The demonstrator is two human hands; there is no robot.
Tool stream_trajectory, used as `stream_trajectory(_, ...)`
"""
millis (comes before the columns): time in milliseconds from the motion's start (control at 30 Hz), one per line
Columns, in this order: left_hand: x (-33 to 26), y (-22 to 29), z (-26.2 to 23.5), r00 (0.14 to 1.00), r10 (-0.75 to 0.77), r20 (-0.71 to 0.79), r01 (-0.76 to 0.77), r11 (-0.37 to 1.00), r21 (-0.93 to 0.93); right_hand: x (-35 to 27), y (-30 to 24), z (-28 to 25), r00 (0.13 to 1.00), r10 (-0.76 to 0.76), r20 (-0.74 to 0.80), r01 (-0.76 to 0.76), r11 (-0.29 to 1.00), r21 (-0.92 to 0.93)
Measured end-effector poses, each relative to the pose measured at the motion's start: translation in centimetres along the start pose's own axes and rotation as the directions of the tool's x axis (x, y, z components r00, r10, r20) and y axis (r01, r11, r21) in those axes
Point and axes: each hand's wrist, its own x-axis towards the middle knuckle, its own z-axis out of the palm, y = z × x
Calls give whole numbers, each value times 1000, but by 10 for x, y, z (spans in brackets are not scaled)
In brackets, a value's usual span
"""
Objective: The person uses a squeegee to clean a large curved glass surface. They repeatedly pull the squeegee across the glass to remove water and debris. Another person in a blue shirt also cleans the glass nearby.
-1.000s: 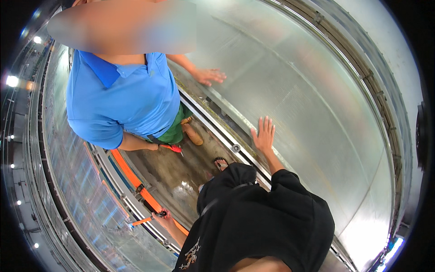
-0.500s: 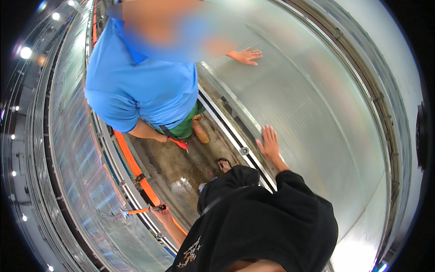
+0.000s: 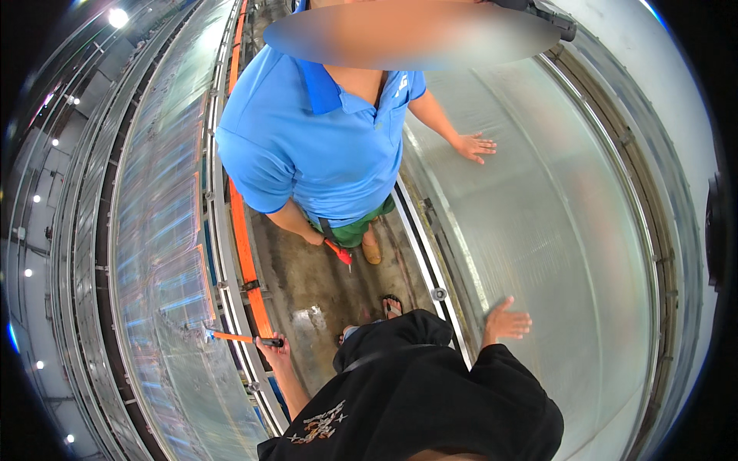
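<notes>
My left hand (image 3: 275, 349) is closed round the black grip of a slim tool with an orange shaft (image 3: 234, 336). The tool's pale tip lies over the shiny, film-like sheet (image 3: 173, 384) on the left; whether it touches cannot be told. My right hand (image 3: 507, 321), fingers stretched out and holding nothing, is at the near edge of the wide translucent sheet (image 3: 538, 223) on the right. Facing me, a person in a blue polo shirt (image 3: 330, 161) holds a red tool (image 3: 338, 252) pointing downward. That person's other hand (image 3: 475, 147) is spread over the same right sheet.
A narrow wet walkway (image 3: 307, 296) runs between the two sheets, with the person's feet and mine on it. An orange strip (image 3: 250, 265) and metal rail line its left side. Another metal rail (image 3: 430, 269) edges the right sheet. Rows of frames stand farther left.
My view has shifted, so the scene sits further right. My right hand has turned, its fingers now pointing rightward rather than away from me. The tool stays in my left hand.
</notes>
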Motion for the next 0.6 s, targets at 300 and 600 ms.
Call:
stream_trajectory(300,-2,4,16,996,-35,-88,30,998,-63,-66,-120,-32,394,-918,48,840,381,386)
stream_trajectory(600,-9,0,-5,991,61,-118,-62,998,-4,40,25,-15,891,-451,54,435,881,186)
